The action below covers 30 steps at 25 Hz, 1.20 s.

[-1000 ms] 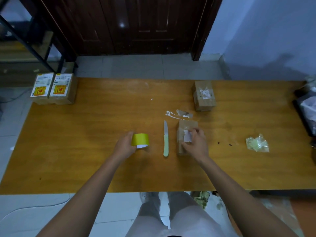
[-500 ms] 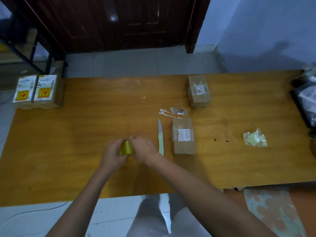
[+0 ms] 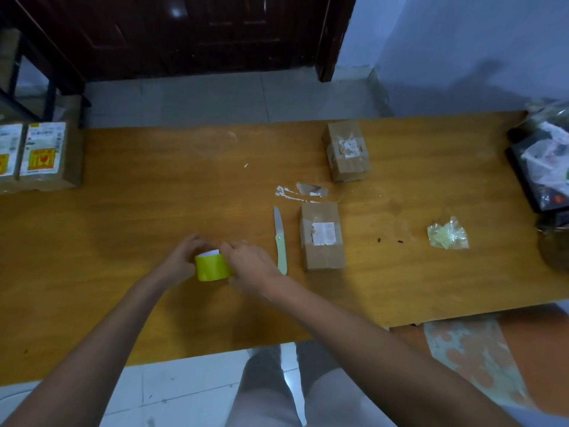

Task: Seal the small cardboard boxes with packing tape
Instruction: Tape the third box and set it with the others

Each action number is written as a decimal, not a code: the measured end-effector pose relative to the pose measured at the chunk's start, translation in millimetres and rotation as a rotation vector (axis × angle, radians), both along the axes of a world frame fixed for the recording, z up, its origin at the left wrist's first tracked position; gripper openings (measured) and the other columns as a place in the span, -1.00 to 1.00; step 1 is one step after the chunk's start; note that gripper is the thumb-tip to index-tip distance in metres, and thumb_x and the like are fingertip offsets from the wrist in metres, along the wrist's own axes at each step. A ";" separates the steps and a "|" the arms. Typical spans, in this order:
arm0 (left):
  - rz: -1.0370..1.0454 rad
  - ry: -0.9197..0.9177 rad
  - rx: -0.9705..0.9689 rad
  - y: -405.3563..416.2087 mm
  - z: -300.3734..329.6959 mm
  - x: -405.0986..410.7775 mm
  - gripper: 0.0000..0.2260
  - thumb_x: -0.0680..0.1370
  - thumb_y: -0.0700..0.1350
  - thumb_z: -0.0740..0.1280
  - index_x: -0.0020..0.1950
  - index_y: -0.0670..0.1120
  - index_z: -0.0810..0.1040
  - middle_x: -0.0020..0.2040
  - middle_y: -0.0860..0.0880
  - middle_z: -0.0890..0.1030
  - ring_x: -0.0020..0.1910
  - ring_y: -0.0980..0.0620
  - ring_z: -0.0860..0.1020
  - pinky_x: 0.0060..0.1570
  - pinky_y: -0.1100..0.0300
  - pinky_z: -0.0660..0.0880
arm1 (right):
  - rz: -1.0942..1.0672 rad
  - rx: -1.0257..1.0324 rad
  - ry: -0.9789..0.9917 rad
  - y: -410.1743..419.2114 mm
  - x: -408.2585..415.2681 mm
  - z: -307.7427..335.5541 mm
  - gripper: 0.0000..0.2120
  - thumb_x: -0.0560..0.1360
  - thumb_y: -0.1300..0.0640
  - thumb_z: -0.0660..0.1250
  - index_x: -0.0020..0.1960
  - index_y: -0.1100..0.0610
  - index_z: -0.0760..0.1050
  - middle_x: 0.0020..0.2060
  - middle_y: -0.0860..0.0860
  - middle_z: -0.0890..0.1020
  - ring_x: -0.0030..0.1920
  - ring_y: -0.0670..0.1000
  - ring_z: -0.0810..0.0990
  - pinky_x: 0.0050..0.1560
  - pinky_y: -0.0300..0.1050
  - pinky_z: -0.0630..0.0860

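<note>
The roll of yellow-green packing tape point(image 3: 213, 266) stands on edge near the front middle of the wooden bench point(image 3: 123, 211), held between both hands. The left hand point(image 3: 181, 261) curls its grip round the roll's left side; the right hand point(image 3: 251, 266) has its fingers closed on the roll's right side and top edge, where a bit of white shows. Just right of the right hand lies a folding knife point(image 3: 280, 241) with a pale green handle — blade pointing away. Beside it sits a small cardboard box point(image 3: 321, 235) bearing a white label, apart from both hands. A second box point(image 3: 348, 151) stands farther back, with torn scraps point(image 3: 300, 192) between them. A crumpled clear wrapper point(image 3: 448, 234) lies to the right, and two labelled boxes point(image 3: 34, 155) sit at the far left edge.
</note>
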<state>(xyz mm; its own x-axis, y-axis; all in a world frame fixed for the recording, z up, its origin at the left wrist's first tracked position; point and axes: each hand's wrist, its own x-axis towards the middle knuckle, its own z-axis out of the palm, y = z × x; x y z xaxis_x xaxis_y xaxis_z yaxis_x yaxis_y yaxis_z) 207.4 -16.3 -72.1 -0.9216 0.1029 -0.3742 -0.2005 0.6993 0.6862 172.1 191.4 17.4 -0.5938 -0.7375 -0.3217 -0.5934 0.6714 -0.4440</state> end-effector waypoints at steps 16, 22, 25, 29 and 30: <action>-0.259 -0.455 0.332 77.7 135.4 -17.2 -0.78 0.48 -0.33 0.43 0.10 -0.15 0.59 -0.12 0.08 0.63 -0.17 0.08 0.61 -0.16 0.22 0.50 | -0.257 -0.285 -0.111 154.9 4.0 67.8 -0.70 0.32 0.18 0.38 0.03 0.07 0.42 -0.06 -0.04 0.57 -0.09 -0.02 0.52 -0.21 0.01 0.48; -0.339 -0.518 0.246 166.6 113.9 -50.1 -0.88 0.50 -0.21 0.43 0.00 -0.15 0.57 -0.21 0.12 0.62 -0.23 0.26 0.59 -0.23 0.40 0.46 | -0.473 -0.393 -0.147 251.2 7.2 44.0 -0.59 0.30 0.33 0.43 0.11 0.09 0.49 0.03 -0.07 0.61 0.06 -0.09 0.58 -0.08 -0.03 0.54; -0.260 -0.438 0.271 190.1 101.9 -55.6 -0.97 0.52 -0.19 0.41 -0.09 -0.11 0.59 -0.26 0.11 0.63 -0.26 0.23 0.59 -0.21 0.35 0.46 | -0.552 -0.426 -0.138 279.0 -0.4 27.4 -0.60 0.29 0.32 0.46 0.08 0.07 0.50 0.02 -0.10 0.62 0.06 -0.11 0.59 -0.08 -0.07 0.55; 0.037 -0.397 0.365 209.2 81.8 -52.8 -0.90 0.48 -0.24 0.44 -0.09 -0.07 0.59 -0.23 0.03 0.62 -0.27 0.13 0.56 -0.23 0.24 0.48 | -0.627 -0.453 -0.153 297.2 -14.3 7.3 -0.55 0.30 0.38 0.49 0.07 0.01 0.48 0.04 -0.14 0.60 0.08 -0.12 0.58 -0.05 -0.13 0.56; 0.103 -0.403 0.355 210.8 77.9 -51.5 -0.90 0.46 -0.22 0.46 -0.10 -0.07 0.59 -0.23 0.02 0.63 -0.28 0.12 0.57 -0.24 0.24 0.48 | -0.628 -0.455 -0.164 300.2 -16.8 3.5 -0.52 0.30 0.41 0.48 0.08 0.01 0.48 0.07 -0.13 0.60 0.11 -0.11 0.57 -0.02 -0.13 0.56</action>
<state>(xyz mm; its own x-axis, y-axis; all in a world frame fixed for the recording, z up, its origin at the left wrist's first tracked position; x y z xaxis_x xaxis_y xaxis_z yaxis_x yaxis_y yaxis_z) 155.9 194.5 5.8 -0.7247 0.2035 -0.6584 -0.5515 0.4017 0.7311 155.2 491.6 20.9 -0.9137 -0.3601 -0.1882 -0.0670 0.5905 -0.8043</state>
